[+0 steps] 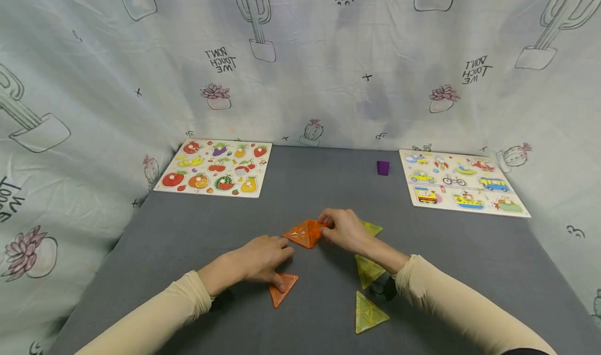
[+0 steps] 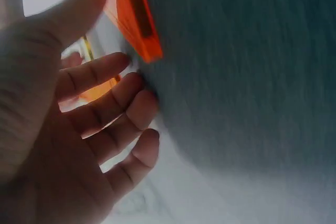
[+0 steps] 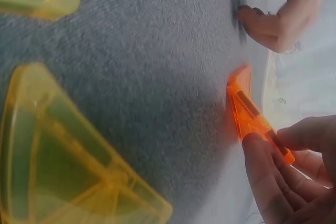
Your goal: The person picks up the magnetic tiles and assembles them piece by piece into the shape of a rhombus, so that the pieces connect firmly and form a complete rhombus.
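My right hand (image 1: 347, 231) pinches an orange translucent triangular tile (image 3: 245, 109) between thumb and fingers. It tilts up from the table, meeting another orange triangle (image 1: 297, 233) that lies lower on its left. Nearer the front, the left hand (image 1: 263, 257) has its thumb on a separate orange triangular tile (image 1: 288, 283) on the table. The left wrist view shows this tile (image 2: 137, 19) at the thumb, the other fingers loosely bent and apart from it. Left fingertips in the head view come close to the joined orange pieces; whether they touch, I cannot tell.
Yellow triangular tiles (image 1: 369, 314) lie in a column by the right forearm, which partly covers a dark green piece (image 1: 386, 290). Behind are a purple block (image 1: 383, 168), a fruit puzzle board (image 1: 213, 168) and a vehicle puzzle board (image 1: 462, 183). A printed curtain (image 1: 300, 84) encloses the table.
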Action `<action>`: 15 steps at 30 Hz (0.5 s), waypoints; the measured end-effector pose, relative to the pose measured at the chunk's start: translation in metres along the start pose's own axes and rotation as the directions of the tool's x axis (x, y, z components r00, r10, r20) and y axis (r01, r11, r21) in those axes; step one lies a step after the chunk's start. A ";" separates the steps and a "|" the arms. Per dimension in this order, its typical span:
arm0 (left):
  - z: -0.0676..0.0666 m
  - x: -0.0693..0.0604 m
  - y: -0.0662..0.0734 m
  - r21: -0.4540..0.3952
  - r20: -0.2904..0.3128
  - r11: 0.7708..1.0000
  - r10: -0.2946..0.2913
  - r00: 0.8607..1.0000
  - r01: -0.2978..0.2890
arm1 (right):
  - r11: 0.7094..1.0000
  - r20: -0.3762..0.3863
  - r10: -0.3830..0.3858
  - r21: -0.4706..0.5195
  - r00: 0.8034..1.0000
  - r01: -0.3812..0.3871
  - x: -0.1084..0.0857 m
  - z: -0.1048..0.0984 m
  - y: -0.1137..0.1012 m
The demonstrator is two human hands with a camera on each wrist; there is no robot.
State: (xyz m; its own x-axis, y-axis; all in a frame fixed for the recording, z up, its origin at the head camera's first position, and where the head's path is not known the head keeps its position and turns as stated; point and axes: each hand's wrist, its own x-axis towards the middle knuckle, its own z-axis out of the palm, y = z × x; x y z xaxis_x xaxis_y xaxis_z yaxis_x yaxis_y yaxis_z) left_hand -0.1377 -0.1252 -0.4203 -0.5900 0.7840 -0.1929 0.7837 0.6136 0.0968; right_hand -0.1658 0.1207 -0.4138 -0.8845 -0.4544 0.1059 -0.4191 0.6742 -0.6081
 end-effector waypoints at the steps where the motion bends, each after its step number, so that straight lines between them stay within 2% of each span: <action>1: -0.001 -0.001 -0.006 -0.027 0.001 1.000 -0.012 1.000 0.012 | 1.000 -0.009 0.000 -0.018 1.000 0.000 0.000 -0.001 0.000; 4: -0.006 -0.006 -0.023 -0.083 -0.005 0.995 -0.061 0.998 0.060 | 0.998 -0.028 -0.003 -0.064 1.000 0.001 0.000 -0.002 0.001; 8: -0.007 -0.007 -0.042 -0.063 -0.063 0.990 -0.131 0.989 0.127 | 0.996 -0.017 -0.016 -0.082 1.000 0.014 -0.001 -0.004 0.002; 12: -0.004 0.000 -0.051 -0.039 -0.148 0.984 -0.177 0.973 0.173 | 0.995 0.003 -0.047 -0.092 0.999 0.047 -0.003 -0.005 0.003; 15: -0.003 0.008 -0.053 -0.031 -0.198 0.985 -0.171 0.965 0.168 | 0.994 0.017 -0.063 -0.089 0.998 0.065 -0.004 -0.004 0.002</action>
State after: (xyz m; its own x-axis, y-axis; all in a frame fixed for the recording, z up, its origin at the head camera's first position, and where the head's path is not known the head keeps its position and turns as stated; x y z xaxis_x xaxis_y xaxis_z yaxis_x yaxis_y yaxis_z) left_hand -0.1841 -0.1513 -0.4239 -0.7416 0.6707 -0.0098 0.6672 0.7390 0.0935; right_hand -0.1641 0.1260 -0.4118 -0.8525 -0.5061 0.1307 -0.4920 0.6923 -0.5278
